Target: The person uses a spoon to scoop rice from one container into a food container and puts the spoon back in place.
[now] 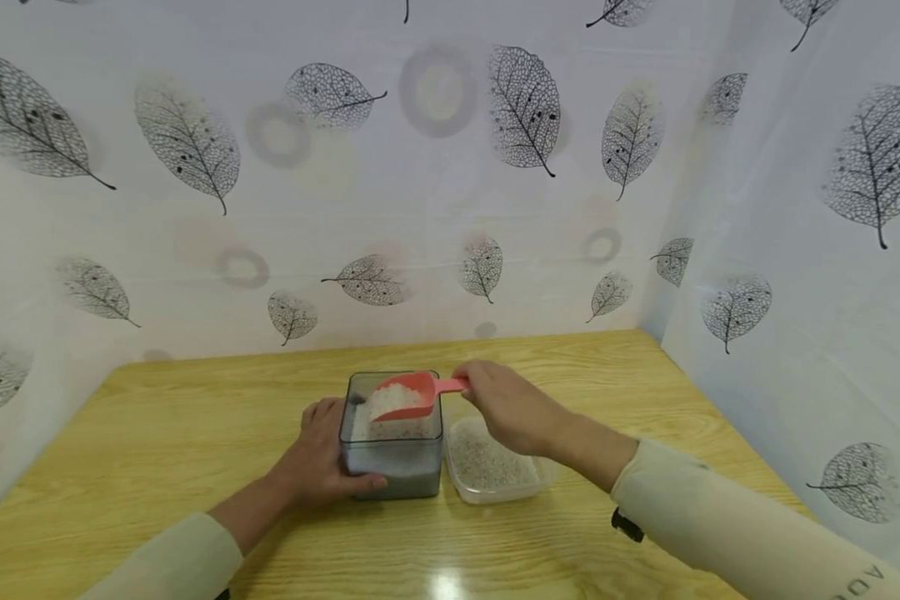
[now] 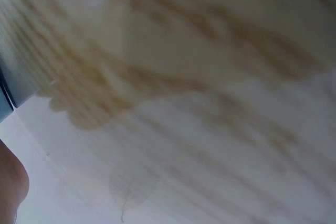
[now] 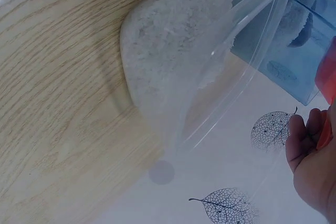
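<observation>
My right hand [image 1: 512, 410] grips the handle of a red scoop [image 1: 420, 396] heaped with white rice [image 1: 396, 400]. The scoop is level over the mouth of a square, see-through grey container [image 1: 393, 465], which has rice inside. Against that container's left side lies my left hand [image 1: 318, 458], thumb along the front and fingers round the far left corner. Right beside it, under my right hand, a clear plastic box [image 1: 487, 497] holds more rice. In the right wrist view, the curled fingers [image 3: 299, 140] show round the red handle. Only a bit of the left hand [image 2: 11, 184] appears in the left wrist view.
Everything stands on a wood-grain table [image 1: 195, 433]. A pale sheet [image 1: 420, 200] printed with dark leaves hangs behind the table and along its right side.
</observation>
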Action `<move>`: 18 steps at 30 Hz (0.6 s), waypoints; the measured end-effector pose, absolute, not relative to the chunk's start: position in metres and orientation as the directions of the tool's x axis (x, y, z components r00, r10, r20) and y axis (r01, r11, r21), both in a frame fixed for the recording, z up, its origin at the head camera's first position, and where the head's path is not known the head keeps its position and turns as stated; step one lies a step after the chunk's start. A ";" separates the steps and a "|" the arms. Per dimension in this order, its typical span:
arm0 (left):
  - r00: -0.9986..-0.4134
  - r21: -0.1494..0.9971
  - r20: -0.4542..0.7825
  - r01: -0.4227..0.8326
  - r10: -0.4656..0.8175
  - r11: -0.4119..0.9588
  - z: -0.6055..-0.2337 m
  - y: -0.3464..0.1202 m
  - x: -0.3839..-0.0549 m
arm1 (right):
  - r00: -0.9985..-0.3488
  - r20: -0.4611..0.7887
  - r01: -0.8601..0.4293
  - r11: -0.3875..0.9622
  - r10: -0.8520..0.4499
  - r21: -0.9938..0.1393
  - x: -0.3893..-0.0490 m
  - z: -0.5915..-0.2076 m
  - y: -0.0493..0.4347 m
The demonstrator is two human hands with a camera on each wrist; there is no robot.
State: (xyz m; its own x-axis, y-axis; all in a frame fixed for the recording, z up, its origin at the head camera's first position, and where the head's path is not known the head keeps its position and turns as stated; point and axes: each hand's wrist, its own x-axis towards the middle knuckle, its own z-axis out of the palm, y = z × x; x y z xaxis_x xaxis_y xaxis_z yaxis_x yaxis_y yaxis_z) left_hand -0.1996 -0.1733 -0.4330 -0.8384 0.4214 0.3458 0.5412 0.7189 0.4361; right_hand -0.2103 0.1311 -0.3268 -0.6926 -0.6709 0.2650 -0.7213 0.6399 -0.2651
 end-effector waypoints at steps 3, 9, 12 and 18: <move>-0.841 0.436 0.342 0.537 0.419 0.722 -0.433 -0.174 -0.199 | -0.678 0.313 -0.735 0.632 -0.665 -0.248 -0.212 -0.322 0.134; -0.833 0.427 0.354 0.549 0.426 0.719 -0.434 -0.174 -0.200 | -0.691 0.366 -0.721 0.636 -0.624 -0.275 -0.214 -0.310 0.148; -0.835 0.426 0.351 0.545 0.423 0.722 -0.434 -0.174 -0.200 | -0.707 0.361 -0.705 0.650 -0.608 -0.284 -0.215 -0.307 0.159; -0.832 0.425 0.357 0.549 0.424 0.719 -0.434 -0.173 -0.199 | -0.755 0.326 -0.654 0.690 -0.569 -0.310 -0.213 -0.306 0.186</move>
